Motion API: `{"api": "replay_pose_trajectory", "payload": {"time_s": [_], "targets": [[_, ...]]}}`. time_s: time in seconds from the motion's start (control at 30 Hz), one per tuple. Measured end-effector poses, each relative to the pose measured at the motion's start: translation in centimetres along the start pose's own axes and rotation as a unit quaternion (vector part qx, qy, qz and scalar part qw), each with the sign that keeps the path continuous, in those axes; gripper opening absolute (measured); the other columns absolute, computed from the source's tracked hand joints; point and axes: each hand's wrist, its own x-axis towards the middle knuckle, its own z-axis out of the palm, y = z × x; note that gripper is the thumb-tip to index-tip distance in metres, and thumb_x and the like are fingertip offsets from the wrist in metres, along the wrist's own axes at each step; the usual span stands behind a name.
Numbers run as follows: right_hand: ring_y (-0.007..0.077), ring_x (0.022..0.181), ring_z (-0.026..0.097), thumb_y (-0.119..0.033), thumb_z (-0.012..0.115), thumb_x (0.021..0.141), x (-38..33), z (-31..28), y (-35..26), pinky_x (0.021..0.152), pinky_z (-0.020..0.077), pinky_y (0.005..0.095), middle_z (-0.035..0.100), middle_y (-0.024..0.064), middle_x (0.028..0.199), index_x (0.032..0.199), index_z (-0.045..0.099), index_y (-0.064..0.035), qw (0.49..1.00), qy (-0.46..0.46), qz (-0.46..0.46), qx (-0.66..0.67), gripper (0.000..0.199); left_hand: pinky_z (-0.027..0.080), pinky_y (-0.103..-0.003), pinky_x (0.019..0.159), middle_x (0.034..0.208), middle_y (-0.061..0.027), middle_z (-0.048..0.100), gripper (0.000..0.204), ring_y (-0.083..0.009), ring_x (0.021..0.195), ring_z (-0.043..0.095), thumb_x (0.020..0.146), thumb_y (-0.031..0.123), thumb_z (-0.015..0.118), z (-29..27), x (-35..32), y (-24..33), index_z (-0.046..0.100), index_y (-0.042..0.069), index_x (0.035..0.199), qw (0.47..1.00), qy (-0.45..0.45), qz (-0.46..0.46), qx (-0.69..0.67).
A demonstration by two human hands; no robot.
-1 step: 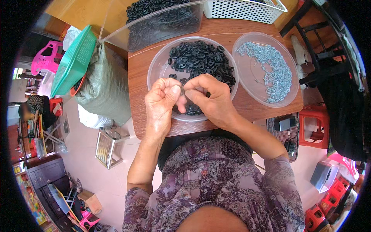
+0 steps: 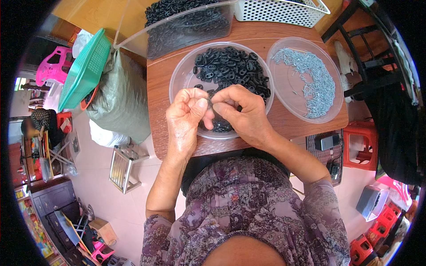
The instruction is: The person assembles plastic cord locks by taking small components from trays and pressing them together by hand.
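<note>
Over the near side of a round clear plastic tub (image 2: 177, 66), my left hand (image 2: 187, 113) and my right hand (image 2: 242, 111) meet, fingertips almost touching. Both are closed in a pinch around something small and dark, mostly hidden by the fingers. Heaped in the tub are many small black oval plastic pieces (image 2: 230, 66) with holes through them. To its right lies a round clear lid-like tray (image 2: 286, 86) with a crescent of small silvery-blue screws (image 2: 317, 80).
The brown wooden table (image 2: 160, 111) also bears a clear bin (image 2: 191, 33) of black pieces and a white perforated basket (image 2: 279, 12) at the back. Left are a green basket (image 2: 86, 71) and a bulky sack (image 2: 122, 97). A red stool (image 2: 360, 144) stands right, a metal-framed stool (image 2: 126, 168) front left.
</note>
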Motion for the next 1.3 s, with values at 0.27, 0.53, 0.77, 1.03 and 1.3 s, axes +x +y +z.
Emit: {"api": "replay_pose_trajectory", "payload": {"time_s": [0.27,0.53,0.77,1.03,1.3], "targets": [[0.0087,0.062,0.051,0.001,0.06,0.074,0.1,0.4,0.4,0.054,0.0412,0.0231,0.054,0.0043,0.071,0.077,0.057,-0.0014,0.995,0.045,0.028,0.089,0.005,0.046,-0.021,0.053,0.077,-0.0093,0.061,0.017,-0.0123,0.059,0.057,0.079,0.001,0.059,0.1,-0.3,-0.1,0.056,-0.006,0.095,0.999,-0.012,0.052,0.004],[0.0049,0.073,0.053,0.001,0.057,0.079,0.3,0.1,-0.3,0.064,0.0444,0.0188,0.059,0.0015,0.08,0.087,0.059,0.0008,0.986,-0.026,0.067,0.15,0.009,0.046,-0.025,0.049,0.068,-0.0126,0.06,0.016,-0.017,0.051,0.056,0.079,0.001,0.059,-0.6,-0.3,-0.5,0.055,-0.007,0.091,0.998,0.01,0.033,-0.055],[0.0076,0.06,0.056,0.004,0.055,0.077,0.7,0.4,-0.3,0.053,0.0459,0.0213,0.06,0.0043,0.072,0.083,0.056,0.003,0.975,-0.027,0.073,0.207,0.006,0.044,-0.029,0.044,0.062,-0.0139,0.056,0.016,-0.0184,0.043,0.05,0.083,0.009,0.056,-0.6,-0.1,-0.5,0.054,-0.006,0.088,0.962,-0.039,-0.053,-0.265],[0.006,0.067,0.055,0.002,0.056,0.077,0.5,0.2,0.3,0.059,0.045,0.0208,0.06,0.0029,0.075,0.083,0.058,0.0025,0.979,-0.049,0.105,0.167,0.006,0.04,-0.021,0.041,0.061,-0.0086,0.055,0.013,-0.0115,0.045,0.049,0.084,0.011,0.057,0.9,-0.6,-1.7,0.052,-0.002,0.085,0.996,0.062,0.064,-0.028],[0.0066,0.065,0.054,0.001,0.058,0.075,0.5,0.7,0.3,0.057,0.044,0.0214,0.06,0.0037,0.069,0.079,0.059,0.0022,0.987,-0.038,0.091,0.128,0.005,0.044,-0.029,0.047,0.063,-0.008,0.054,0.014,-0.0185,0.052,0.057,0.081,0.009,0.06,0.6,-0.1,-2.8,0.047,0.003,0.08,0.825,0.123,0.32,0.449]]}}
